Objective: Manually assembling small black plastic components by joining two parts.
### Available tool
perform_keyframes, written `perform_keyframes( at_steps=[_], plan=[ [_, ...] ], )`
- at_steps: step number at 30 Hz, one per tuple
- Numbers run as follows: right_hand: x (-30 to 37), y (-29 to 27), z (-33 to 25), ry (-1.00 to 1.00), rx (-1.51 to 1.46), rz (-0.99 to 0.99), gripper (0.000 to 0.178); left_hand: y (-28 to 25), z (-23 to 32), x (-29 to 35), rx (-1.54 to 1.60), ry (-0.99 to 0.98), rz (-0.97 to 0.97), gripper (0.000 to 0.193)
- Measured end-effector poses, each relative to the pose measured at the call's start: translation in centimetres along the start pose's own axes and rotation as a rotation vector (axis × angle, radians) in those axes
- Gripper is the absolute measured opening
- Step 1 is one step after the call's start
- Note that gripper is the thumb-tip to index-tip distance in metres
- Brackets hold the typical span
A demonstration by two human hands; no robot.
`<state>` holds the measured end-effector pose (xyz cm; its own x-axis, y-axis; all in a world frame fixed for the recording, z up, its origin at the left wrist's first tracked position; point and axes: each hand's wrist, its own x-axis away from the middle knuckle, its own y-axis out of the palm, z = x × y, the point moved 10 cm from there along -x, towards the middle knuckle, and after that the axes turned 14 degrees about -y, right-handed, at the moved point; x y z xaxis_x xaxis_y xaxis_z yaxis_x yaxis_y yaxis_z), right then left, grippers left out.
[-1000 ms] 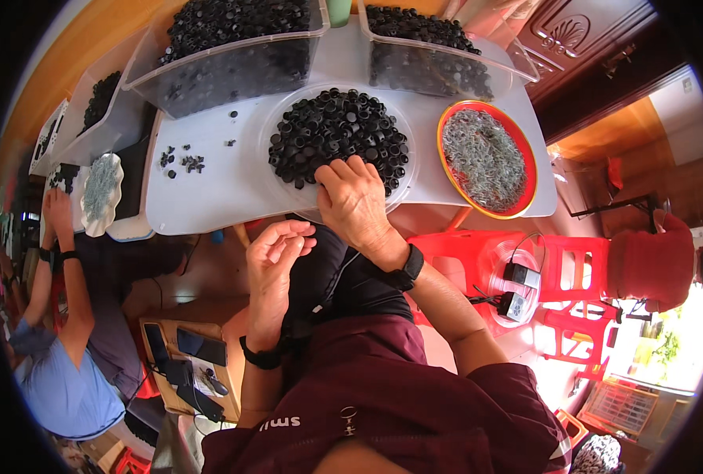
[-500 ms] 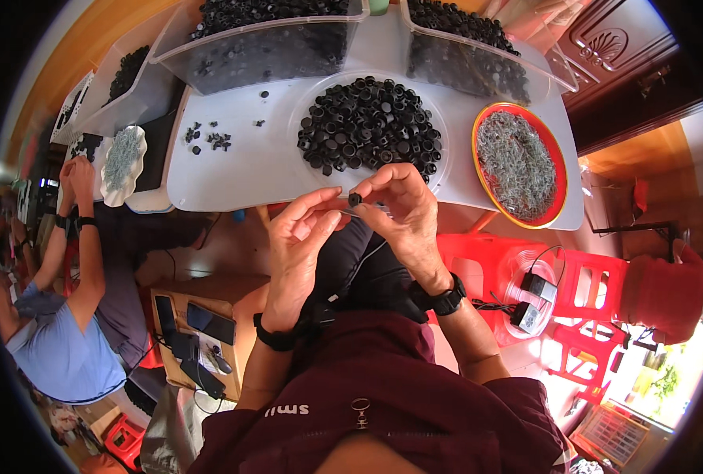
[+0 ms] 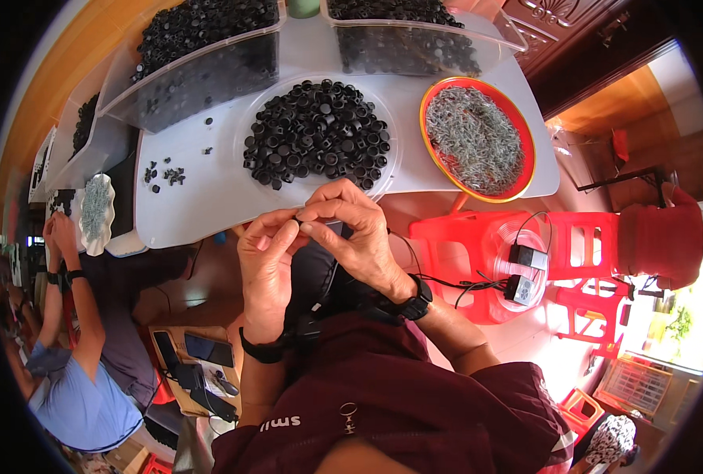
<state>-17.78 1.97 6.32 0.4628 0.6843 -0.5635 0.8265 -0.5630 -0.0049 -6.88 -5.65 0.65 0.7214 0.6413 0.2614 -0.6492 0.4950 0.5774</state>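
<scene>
My left hand [image 3: 268,257] and my right hand [image 3: 351,229] meet fingertip to fingertip in front of the table's near edge. Both are closed in a pinch. Between them only a dark bit of a small black plastic part [image 3: 298,221] shows; the fingers cover the rest. Whether my left fingers pinch anything else is hidden. Just beyond my hands, a heap of black ring-shaped caps [image 3: 316,134] fills a clear round tray [image 3: 391,118]. To the right is a red basin [image 3: 527,162] with a yellow rim, holding many thin, shiny, pin-like pieces [image 3: 476,138].
Clear bins [image 3: 201,83] of black parts stand along the back. Several loose black pieces [image 3: 173,175] lie on the white table [image 3: 197,213]. Red stools [image 3: 450,261] with power adapters [image 3: 527,257] are at my right. A co-worker in blue [image 3: 82,395] sits at left by a scalloped dish [image 3: 96,213].
My fingertips have closed together around the black part, which showed plainly in my right fingers before. The view has shifted, so the table's contents sit farther left.
</scene>
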Motion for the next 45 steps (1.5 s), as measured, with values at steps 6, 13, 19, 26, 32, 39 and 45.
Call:
perform_keyframes(
  at_steps=[6, 13, 19, 26, 32, 39, 45],
  plan=[
    [-2.1, -8.1, -2.4, -0.093, 0.649, 0.047, 0.019, -0.3, 0.3, 0.4, 0.049, -0.088, -0.018, 0.013],
    [-1.6, -20.3, 0.4, 0.145, 1.108, 0.051, 0.016, -1.1, 0.3, 0.3, 0.061, -0.042, -0.006, 0.014],
    [-0.8, -21.5, 2.4, 0.192, 1.033, 0.085, 0.012, -0.7, -0.3, 0.4, 0.015, -0.083, -0.017, 0.017],
    [-1.3, -22.0, 2.5, 0.247, 1.032, 0.103, 0.011, -0.4, -0.8, 0.6, 0.002, -0.13, -0.056, 0.021],
    [-1.9, -22.0, 3.2, 0.247, 1.043, 0.047, 0.014, -0.6, -0.8, 0.7, 0.034, -0.126, -0.068, 0.019],
    [-2.7, -20.0, 2.4, 0.198, 1.15, -0.167, 0.015, -1.0, -0.9, 0.5, 0.056, -0.118, -0.072, 0.018],
    [-3.2, -18.9, 2.9, 0.242, 1.17, -0.33, 0.012, -1.1, -1.0, 0.5, 0.068, -0.134, -0.071, 0.017]
  ],
)
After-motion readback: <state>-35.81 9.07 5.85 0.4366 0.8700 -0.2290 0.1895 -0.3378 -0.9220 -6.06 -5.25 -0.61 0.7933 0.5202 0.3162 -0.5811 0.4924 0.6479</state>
